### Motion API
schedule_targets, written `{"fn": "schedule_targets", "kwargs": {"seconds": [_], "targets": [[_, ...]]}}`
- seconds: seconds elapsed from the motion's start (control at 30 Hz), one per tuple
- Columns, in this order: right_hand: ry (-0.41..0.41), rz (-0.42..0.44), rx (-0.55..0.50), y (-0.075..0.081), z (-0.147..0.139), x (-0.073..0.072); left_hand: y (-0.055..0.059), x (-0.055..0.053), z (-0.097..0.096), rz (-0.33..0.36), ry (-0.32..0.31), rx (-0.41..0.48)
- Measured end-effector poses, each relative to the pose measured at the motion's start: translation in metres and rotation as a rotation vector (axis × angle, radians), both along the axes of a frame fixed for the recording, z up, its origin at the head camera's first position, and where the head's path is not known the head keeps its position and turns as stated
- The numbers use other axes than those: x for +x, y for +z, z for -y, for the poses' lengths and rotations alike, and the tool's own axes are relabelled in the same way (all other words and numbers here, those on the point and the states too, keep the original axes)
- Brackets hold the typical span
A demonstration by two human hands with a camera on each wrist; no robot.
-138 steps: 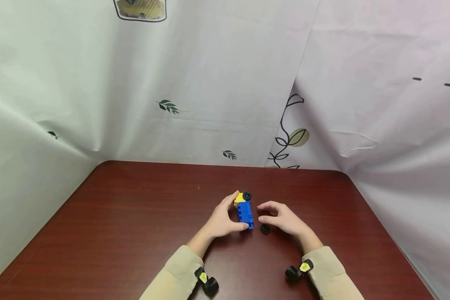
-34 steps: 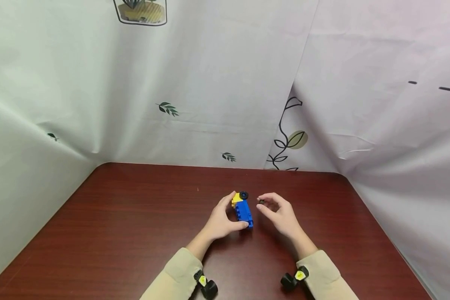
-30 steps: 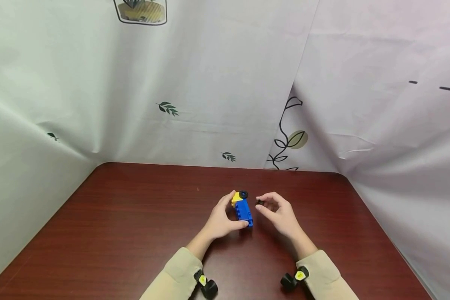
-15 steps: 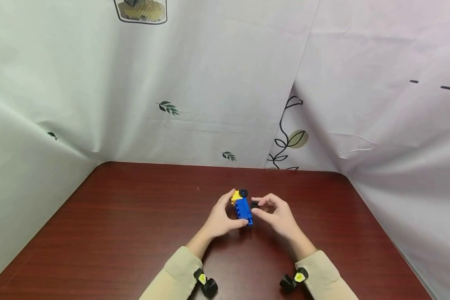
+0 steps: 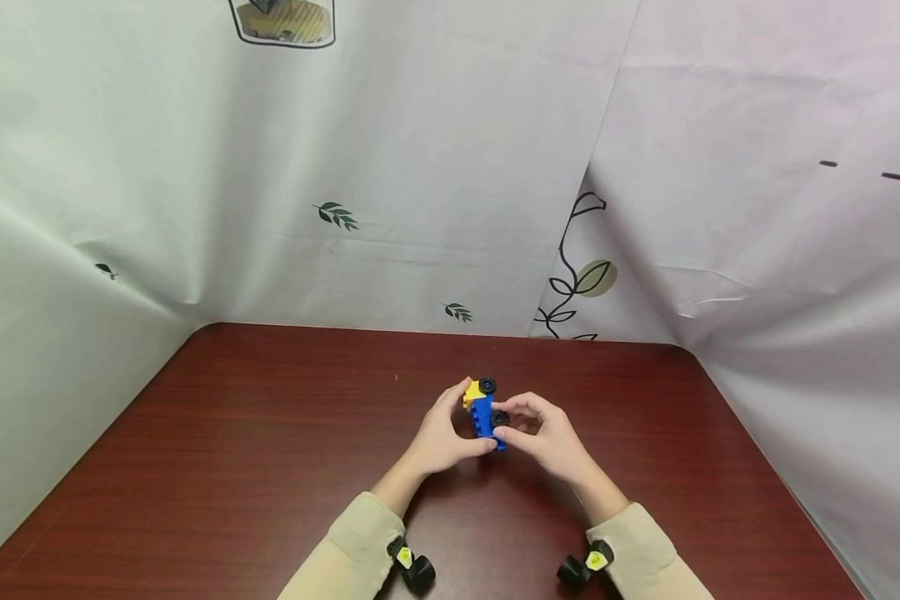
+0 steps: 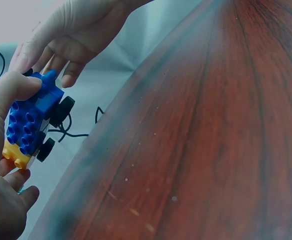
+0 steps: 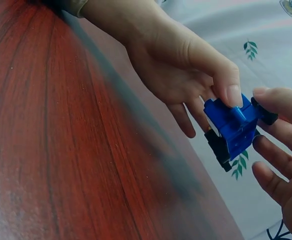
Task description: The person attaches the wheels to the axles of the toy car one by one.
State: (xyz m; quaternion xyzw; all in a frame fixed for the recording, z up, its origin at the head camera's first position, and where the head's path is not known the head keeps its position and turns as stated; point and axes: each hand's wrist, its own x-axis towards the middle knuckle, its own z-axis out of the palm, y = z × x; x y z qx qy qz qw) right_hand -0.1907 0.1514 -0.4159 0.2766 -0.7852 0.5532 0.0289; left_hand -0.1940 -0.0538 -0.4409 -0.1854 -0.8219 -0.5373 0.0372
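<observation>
My left hand grips a small toy car built of blue and yellow bricks, thumb at the blue end and fingers at the yellow end. A black wheel sits on the car's yellow end. Beside the blue part, my right hand pinches another black wheel against the car's side. In the right wrist view this pinched wheel touches the blue body; whether it is seated there cannot be told. The left wrist view shows two black wheels along the opposite side and studs on top.
A dark red-brown wooden table lies under both hands. White cloth printed with leaves hangs behind and at the sides. Each sleeve cuff carries a black wrist camera, one left and one right.
My right hand has picked up the wheel from the table and moved it left, turning it against the blue side of the car. My left hand keeps its grip almost in place.
</observation>
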Motion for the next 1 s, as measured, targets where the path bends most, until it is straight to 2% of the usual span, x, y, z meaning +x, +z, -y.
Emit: {"fn": "schedule_targets", "kwargs": {"seconds": [0.13,0.33,0.43,0.57,0.67,0.87,1.0], "targets": [[-0.012,0.013,0.002,0.0004,0.0015,0.0004,-0.0006,-0.0002,-0.0005,0.002,0.008,-0.007],[-0.111,0.016,-0.005,-0.0011,0.0073,-0.0001,-0.002,-0.0005,-0.0028,-0.037,0.026,-0.037],[-0.136,0.075,-0.008,-0.0007,0.0081,-0.0003,-0.0028,-0.0006,-0.0036,-0.064,0.024,-0.048],[-0.097,0.233,-0.021,-0.0005,0.0061,-0.0012,-0.0027,-0.0007,-0.004,-0.08,0.022,-0.053],[-0.03,0.343,-0.035,-0.0008,0.0041,-0.0024,-0.0018,-0.0001,-0.004,-0.083,0.019,-0.047],[0.09,0.498,-0.046,0.0005,0.0003,-0.0032,0.0,0.0016,-0.004,-0.069,0.006,-0.038],[0.157,0.57,-0.078,0.0008,-0.0003,-0.003,0.0008,0.0025,-0.0044,-0.058,-0.017,-0.004]]}}
